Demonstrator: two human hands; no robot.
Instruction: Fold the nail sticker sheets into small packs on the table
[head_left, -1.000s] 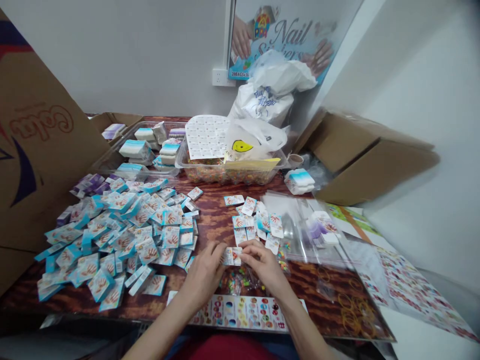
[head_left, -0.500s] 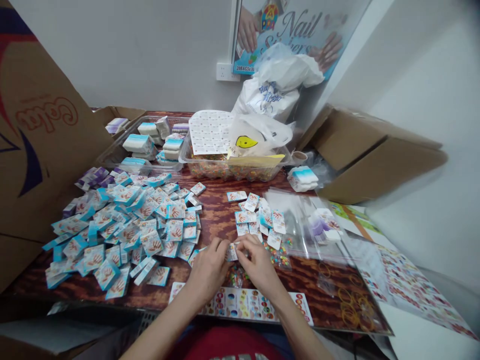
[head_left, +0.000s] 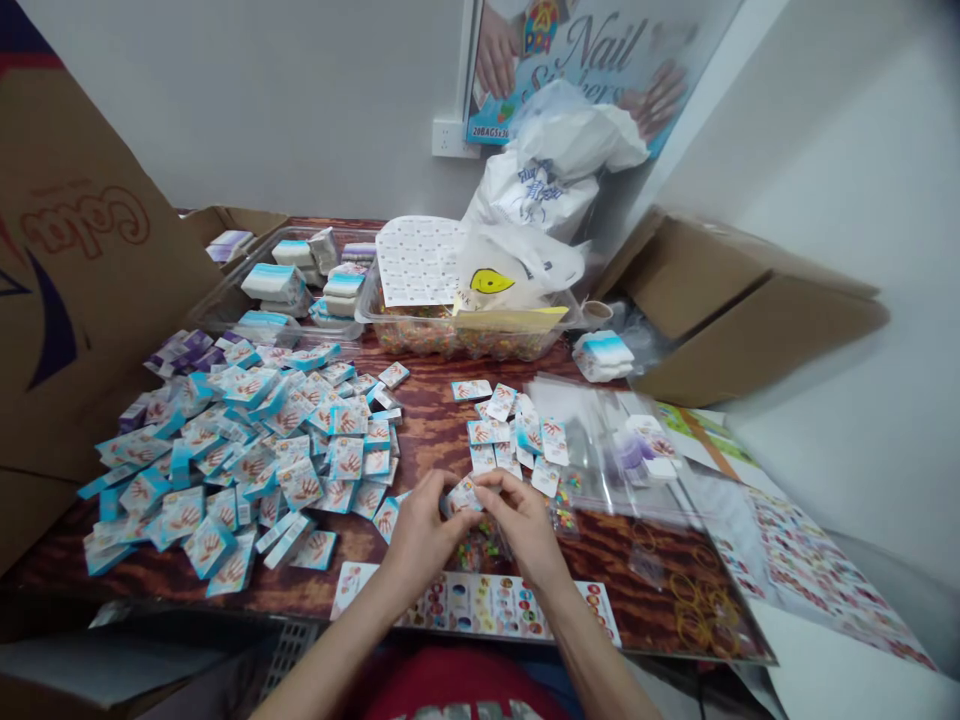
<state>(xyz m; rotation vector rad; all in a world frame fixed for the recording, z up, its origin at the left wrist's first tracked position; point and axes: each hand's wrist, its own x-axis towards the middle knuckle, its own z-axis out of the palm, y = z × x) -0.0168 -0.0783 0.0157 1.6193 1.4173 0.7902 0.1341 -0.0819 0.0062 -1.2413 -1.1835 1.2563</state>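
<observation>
Table: the wood-patterned table (head_left: 427, 405) is carrying the clear tub (head_left: 465, 342), which is holding coloured bits near the far edge.
Carton: the brown carton (head_left: 82, 280) is standing left of the tub.
Box pile: the box pile (head_left: 255, 440), mostly blue and white, is lying in front of the tub and to its left.
Sticker strip: the sticker strip (head_left: 487, 605) is lying farthest in front of the tub, along the table's near edge.
Left hand: the left hand (head_left: 424, 525), in front of the tub, is gripping the small printed card (head_left: 463, 494), thumb and fingers nearly together.
Right hand: the right hand (head_left: 525, 525) is pinching the same card's right side, fingertips close together.
Small card: it is tilting between both hands, in front of the tub, partly hidden by fingers.
</observation>
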